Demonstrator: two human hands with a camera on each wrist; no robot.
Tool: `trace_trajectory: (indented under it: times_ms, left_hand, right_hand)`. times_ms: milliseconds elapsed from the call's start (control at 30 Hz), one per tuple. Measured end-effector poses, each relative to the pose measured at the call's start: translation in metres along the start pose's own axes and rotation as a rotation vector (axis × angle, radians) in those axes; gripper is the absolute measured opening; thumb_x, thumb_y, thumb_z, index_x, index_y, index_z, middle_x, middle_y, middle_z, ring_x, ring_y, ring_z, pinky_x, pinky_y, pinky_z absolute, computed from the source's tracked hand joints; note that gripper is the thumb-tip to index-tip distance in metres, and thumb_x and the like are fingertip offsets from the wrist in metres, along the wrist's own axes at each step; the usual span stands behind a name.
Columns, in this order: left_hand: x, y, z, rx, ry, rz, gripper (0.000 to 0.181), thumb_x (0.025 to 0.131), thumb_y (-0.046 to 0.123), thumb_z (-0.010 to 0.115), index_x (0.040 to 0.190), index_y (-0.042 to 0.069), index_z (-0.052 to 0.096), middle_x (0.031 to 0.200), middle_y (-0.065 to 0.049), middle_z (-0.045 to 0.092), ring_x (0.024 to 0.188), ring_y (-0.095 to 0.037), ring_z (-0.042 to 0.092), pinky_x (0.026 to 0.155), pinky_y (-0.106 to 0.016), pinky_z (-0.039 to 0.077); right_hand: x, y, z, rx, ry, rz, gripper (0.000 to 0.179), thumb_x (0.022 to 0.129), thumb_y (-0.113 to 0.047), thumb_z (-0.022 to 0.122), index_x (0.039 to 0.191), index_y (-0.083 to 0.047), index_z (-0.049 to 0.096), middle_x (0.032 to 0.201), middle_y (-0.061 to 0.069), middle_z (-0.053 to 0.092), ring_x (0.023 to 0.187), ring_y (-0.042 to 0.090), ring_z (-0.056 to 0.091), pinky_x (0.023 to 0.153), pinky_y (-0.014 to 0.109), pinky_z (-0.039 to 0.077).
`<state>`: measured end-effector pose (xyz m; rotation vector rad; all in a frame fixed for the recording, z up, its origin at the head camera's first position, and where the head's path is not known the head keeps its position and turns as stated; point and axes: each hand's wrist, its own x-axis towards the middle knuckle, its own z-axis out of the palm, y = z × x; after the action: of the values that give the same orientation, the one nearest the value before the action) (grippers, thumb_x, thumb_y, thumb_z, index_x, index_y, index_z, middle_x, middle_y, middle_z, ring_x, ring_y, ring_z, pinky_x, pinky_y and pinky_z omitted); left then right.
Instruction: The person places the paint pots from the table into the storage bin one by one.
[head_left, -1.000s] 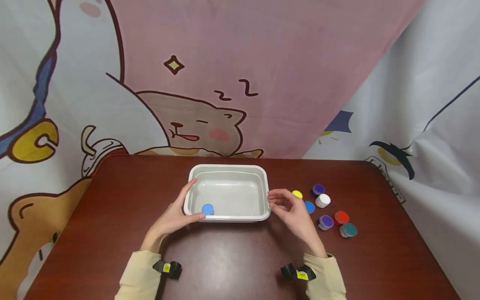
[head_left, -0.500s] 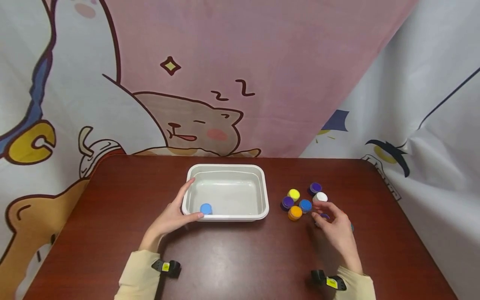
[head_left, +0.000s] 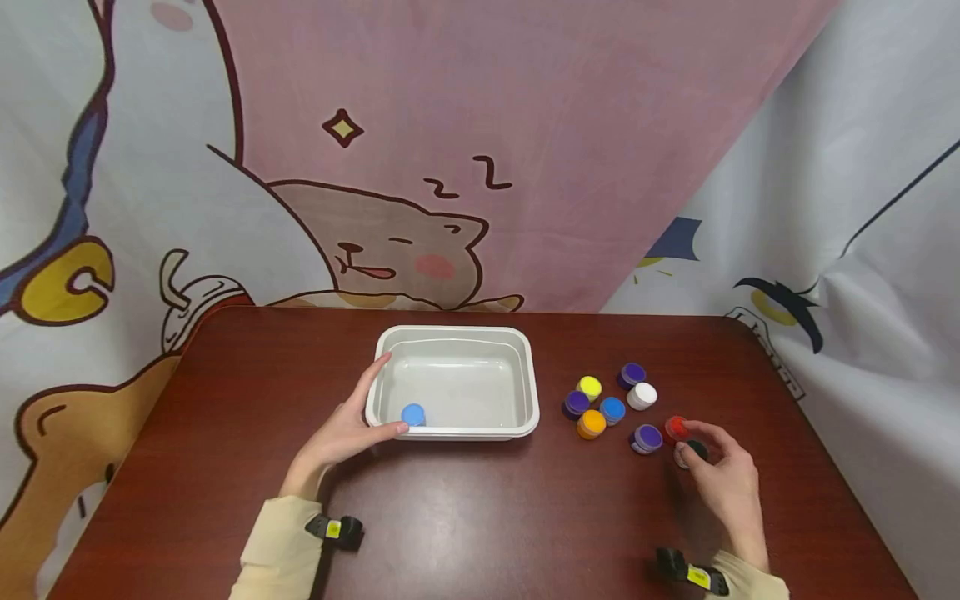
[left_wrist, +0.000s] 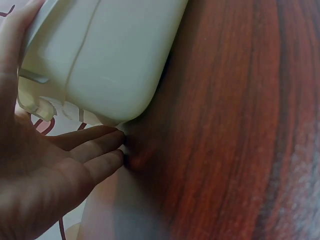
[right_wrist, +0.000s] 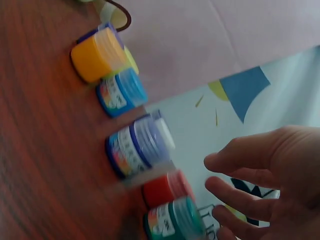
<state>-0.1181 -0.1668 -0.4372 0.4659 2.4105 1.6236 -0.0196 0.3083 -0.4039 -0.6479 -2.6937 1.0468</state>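
Observation:
My left hand (head_left: 341, 433) rests at the left end of the white tray (head_left: 525, 383), thumb on the front rim and index finger along the left side. The left wrist view shows its other fingers straight against the tray's outer wall. A small jar with a light blue lid (head_left: 413, 415) lies inside the tray's front left corner. My right hand (head_left: 726, 479) hovers at the teal paint jar (right_wrist: 172, 220) and the red paint jar (head_left: 676, 428). In the right wrist view, its thumb and fingers are spread apart and hold nothing.
Several other paint jars stand between tray and right hand: orange (head_left: 591, 425), blue (head_left: 612, 410), yellow (head_left: 589, 387), white (head_left: 642, 396), and purple ones (head_left: 646, 439). A printed cloth (head_left: 540, 167) hangs behind the brown table (head_left: 480, 517).
My right hand has moved right from the tray's right end, past the orange and blue jars, to the red and teal jars. The left hand has stayed on the tray.

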Motion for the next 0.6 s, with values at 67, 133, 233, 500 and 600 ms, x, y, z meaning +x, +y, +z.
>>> trace_trajectory:
  times_ms: [67,133,233,500,600]
  left_hand:
    - [0.000,0.000,0.000,0.007,-0.001,-0.004,0.100,0.078,0.025,0.083,0.154,0.028,0.018,0.156,-0.014,0.023,0.131,-0.039,0.034,0.100,-0.063,0.028]
    - [0.000,0.001,0.000,0.013,0.000,-0.009,0.101,0.077,0.024,0.083,0.154,0.028,0.017,0.155,-0.014,0.024,0.130,-0.040,0.036,0.099,-0.062,0.030]
    - [0.000,0.001,0.000,0.014,0.004,-0.012,0.101,0.077,0.025,0.083,0.154,0.031,0.017,0.155,-0.014,0.024,0.130,-0.040,0.036,0.100,-0.062,0.030]
    - [0.000,0.002,0.000,-0.018,0.002,-0.007,0.100,0.078,0.024,0.083,0.154,0.029,0.018,0.155,-0.013,0.024,0.130,-0.038,0.036,0.100,-0.060,0.030]
    - [-0.001,0.004,0.000,-0.032,0.001,-0.008,0.100,0.077,0.023,0.083,0.154,0.027,0.018,0.155,-0.014,0.024,0.129,-0.039,0.036,0.099,-0.060,0.030]
  right_hand:
    - [0.000,0.005,-0.001,0.011,-0.008,0.033,0.039,0.091,-0.010,0.065,0.128,-0.001,0.056,0.122,0.028,0.055,0.102,0.038,0.052,0.080,0.047,0.040]
    - [0.000,0.010,-0.001,0.032,-0.018,0.057,0.042,0.091,-0.008,0.063,0.131,0.001,0.052,0.127,0.029,0.051,0.114,0.042,0.047,0.089,0.052,0.036]
    - [0.001,0.016,0.001,0.045,-0.043,0.094,0.049,0.091,-0.009,0.064,0.136,0.001,0.046,0.132,0.030,0.047,0.118,0.044,0.045,0.096,0.055,0.035]
    - [-0.003,0.030,0.013,0.068,0.043,0.180,0.054,0.091,-0.022,0.068,0.134,0.001,0.047,0.127,0.031,0.050,0.113,0.041,0.048,0.091,0.049,0.037]
    - [-0.006,0.030,0.015,0.072,0.097,0.200,0.052,0.089,-0.026,0.070,0.132,-0.001,0.052,0.123,0.028,0.055,0.107,0.034,0.051,0.082,0.038,0.037]
